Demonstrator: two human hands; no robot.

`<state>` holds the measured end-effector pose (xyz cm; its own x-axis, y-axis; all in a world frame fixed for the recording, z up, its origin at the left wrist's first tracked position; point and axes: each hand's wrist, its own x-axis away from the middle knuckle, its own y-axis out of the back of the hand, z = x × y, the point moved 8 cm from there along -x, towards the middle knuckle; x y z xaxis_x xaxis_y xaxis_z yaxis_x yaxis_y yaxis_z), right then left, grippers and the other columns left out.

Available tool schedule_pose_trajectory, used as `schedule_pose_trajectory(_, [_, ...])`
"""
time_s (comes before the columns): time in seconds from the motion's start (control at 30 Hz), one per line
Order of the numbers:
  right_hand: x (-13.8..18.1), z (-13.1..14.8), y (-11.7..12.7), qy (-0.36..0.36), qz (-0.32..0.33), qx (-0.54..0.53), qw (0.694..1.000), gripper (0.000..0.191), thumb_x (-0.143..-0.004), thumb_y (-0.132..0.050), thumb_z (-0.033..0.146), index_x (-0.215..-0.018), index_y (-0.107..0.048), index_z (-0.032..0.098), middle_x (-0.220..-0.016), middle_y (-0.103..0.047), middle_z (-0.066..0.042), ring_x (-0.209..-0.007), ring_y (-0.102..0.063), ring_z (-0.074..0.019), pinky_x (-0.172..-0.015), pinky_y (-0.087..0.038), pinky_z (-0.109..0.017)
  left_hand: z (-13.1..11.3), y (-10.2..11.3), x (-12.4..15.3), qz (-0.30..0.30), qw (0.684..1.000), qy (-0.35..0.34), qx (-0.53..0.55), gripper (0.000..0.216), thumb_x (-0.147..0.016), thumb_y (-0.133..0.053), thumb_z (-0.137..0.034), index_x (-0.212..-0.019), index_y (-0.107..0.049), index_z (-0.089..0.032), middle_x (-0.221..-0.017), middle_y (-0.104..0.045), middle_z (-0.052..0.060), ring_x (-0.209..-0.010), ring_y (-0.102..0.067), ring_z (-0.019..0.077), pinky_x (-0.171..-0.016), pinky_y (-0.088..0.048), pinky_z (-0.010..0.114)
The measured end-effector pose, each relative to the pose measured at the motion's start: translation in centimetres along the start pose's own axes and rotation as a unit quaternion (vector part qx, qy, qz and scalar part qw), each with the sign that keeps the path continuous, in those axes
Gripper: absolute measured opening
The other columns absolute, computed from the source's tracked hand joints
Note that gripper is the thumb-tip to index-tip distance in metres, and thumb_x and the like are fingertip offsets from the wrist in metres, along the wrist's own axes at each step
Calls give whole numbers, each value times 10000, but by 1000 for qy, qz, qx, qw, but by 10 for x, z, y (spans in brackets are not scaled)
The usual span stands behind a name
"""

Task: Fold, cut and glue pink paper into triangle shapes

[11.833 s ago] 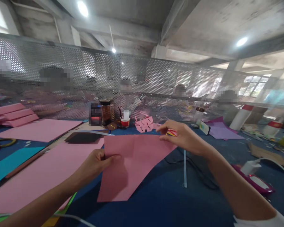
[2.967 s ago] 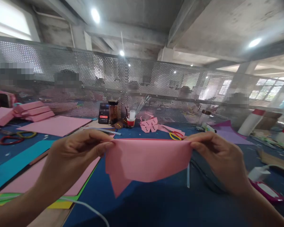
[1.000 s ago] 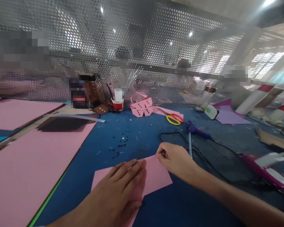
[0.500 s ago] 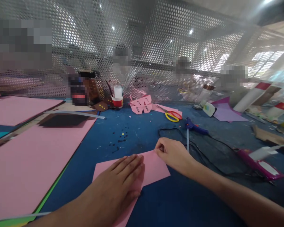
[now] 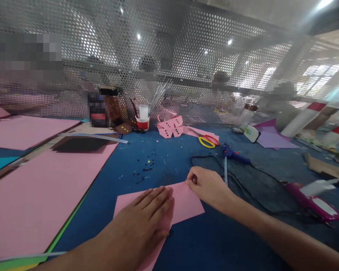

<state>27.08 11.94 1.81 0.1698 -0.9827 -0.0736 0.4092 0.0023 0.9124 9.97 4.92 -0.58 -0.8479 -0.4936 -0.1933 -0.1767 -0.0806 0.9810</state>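
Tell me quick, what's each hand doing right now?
Left hand: open, palm down, fingers flat on the folded pink paper.
Right hand: closed, fingertips seemingly pinching that paper's far edge.

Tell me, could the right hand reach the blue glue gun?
Probably yes: the blue glue gun lies just beyond the right hand, nothing tall between, though that hand is touching the pink paper's edge.

Paper sheet (image 5: 186, 203) on the worktop (image 5: 203, 244), under the left hand (image 5: 147, 214)
Stacked sheets (image 5: 51, 188) lie to its left, a glue gun (image 5: 237, 155) to its right; behind are scissors (image 5: 202, 136) and a cup (image 5: 142, 124), before a partition (image 5: 186, 56).
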Motion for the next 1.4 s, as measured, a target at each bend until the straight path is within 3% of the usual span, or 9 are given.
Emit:
schedule_pose_trajectory(0.47, [3,2,3,2,-6,21,1000,98,-861,-547,137,-839,-620,199,-860,-688,-23,-730,-605,-153,-635,-360,-279,-4,1,-1,7,999,-8,-31,510,-996,-468,-300,-1485,-430,-160,-1541,-451,144,-1396,-460,305,-1121,-413,443])
schedule_pose_trajectory(0.53, [7,11,9,37,-43,59,997,98,-890,-536,142,-902,-618,193,-939,-678,-45,-835,-613,-190,-701,-396,-307,-4,2,-1,1,1000,-9,-29,503,-1002,-461,-302,-1484,-429,-160,-1542,-453,138,-1398,-456,298,-1131,-401,435])
schedule_pose_trajectory(0.63, [20,37,11,157,-77,118,978,183,-932,-500,114,-1031,-627,201,-1107,-654,-65,-1066,-553,-253,-883,-401,-391,-4,2,-1,1,1000,-7,-30,495,-1001,-466,-308,-1469,-440,-148,-1542,-453,142,-1397,-455,291,-1136,-394,424])
schedule_pose_trajectory(0.77, [36,63,-5,277,7,121,953,312,-936,-475,46,-1172,-608,201,-1200,-630,-56,-1088,-514,-231,-938,-410,-385,-2,0,-1,15,999,-4,-35,529,-1007,-451,-319,-1501,-396,-138,-1540,-454,146,-1403,-444,290,-1138,-386,433])
schedule_pose_trajectory(0.93, [39,65,-16,280,53,126,950,343,-950,-475,48,-1262,-565,159,-1201,-610,-71,-1065,-508,-217,-938,-450,-360,0,-4,0,31,999,9,-29,548,-1009,-447,-333,-1523,-364,-162,-1567,-420,124,-1423,-410,291,-1160,-353,450])
schedule_pose_trajectory(1.13, [37,61,-20,268,48,164,948,298,-951,-484,62,-1218,-575,156,-1157,-595,-73,-1023,-502,-230,-866,-473,-373,1,-4,2,23,999,27,-16,550,-1012,-449,-309,-1536,-336,-186,-1585,-394,110,-1424,-401,296,-1151,-372,463])
schedule_pose_trajectory(1.4, [36,62,-21,272,40,183,944,304,-943,-490,55,-1218,-565,160,-1152,-588,-75,-1027,-490,-233,-859,-462,-377,-2,11,-3,33,999,42,12,504,-967,-486,-274,-1465,-427,-228,-1536,-452,108,-1366,-446,317,-1115,-400,524])
